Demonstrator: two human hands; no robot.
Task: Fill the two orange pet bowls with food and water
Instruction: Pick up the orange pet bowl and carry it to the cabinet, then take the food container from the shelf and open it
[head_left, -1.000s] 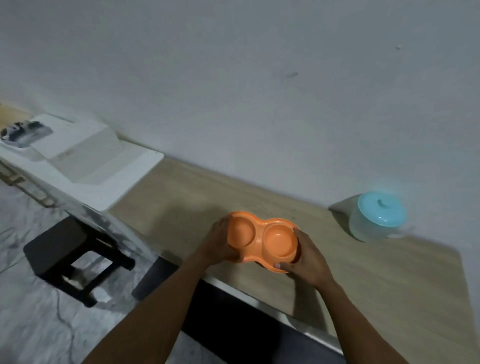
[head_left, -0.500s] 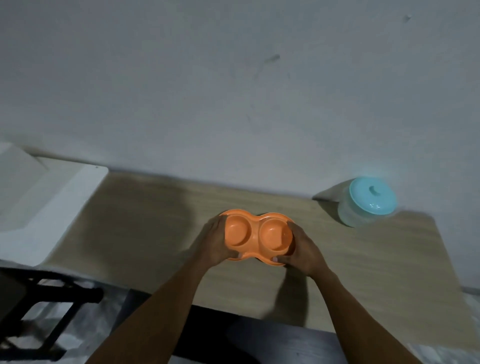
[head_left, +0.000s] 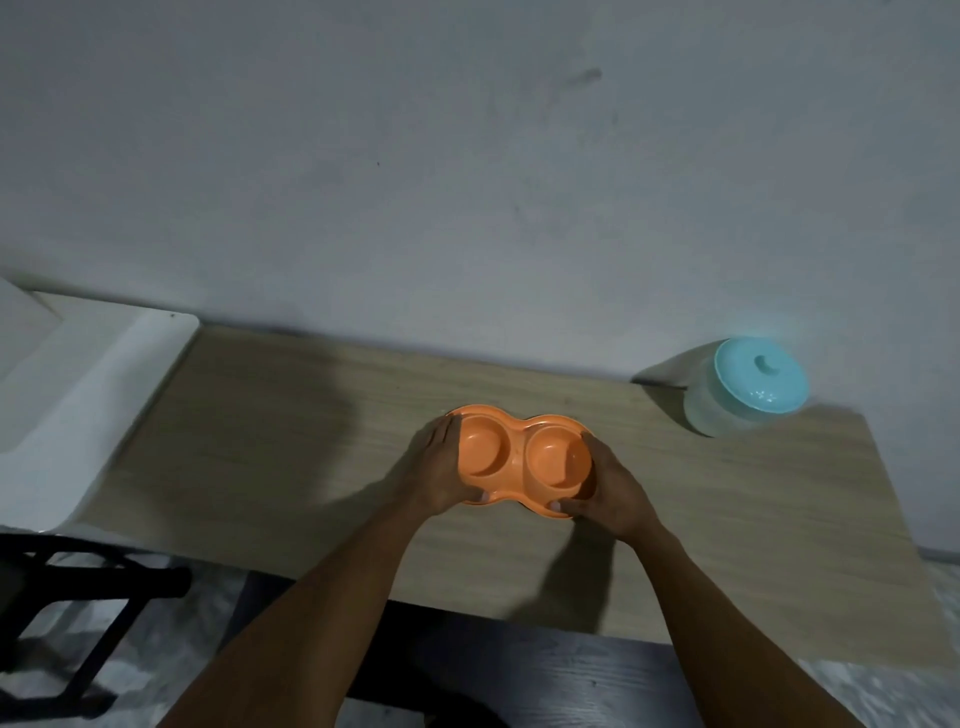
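From the bottom edge of the frame two bare forearms reach up toward the centre. The step in hand looks like placing the orange pet bowls (head_left: 521, 457) on the worktop (head_left: 291, 441) ready for filling. To do it well, the piece should go down level, both ends at once, with its base flat on the wood. It should sit far enough from the near edge not to tip when food or water is poured. Room toward the right would also help, so the container there can be reached.

The left hand (head_left: 440, 467) grips the left end of the joined bowls. Its thumb lies along the near rim and its fingers curve round the outer side. The right hand (head_left: 612, 488) grips the right end in the same way, thumb tip on the near rim. Both hands are closed round the piece, neither loose. Both wells are empty. Whether the base already touches the worktop or hangs just above it, I cannot tell.

Farther back, in the right of the frame, a clear jar (head_left: 711, 410) with a pale blue lid (head_left: 761, 382) stands near the wall (head_left: 467, 182), well apart from the bowls. Its contents cannot be made out. At the left a white unit (head_left: 78, 410) adjoins the worktop, with a dark stool (head_left: 78, 592) below it.
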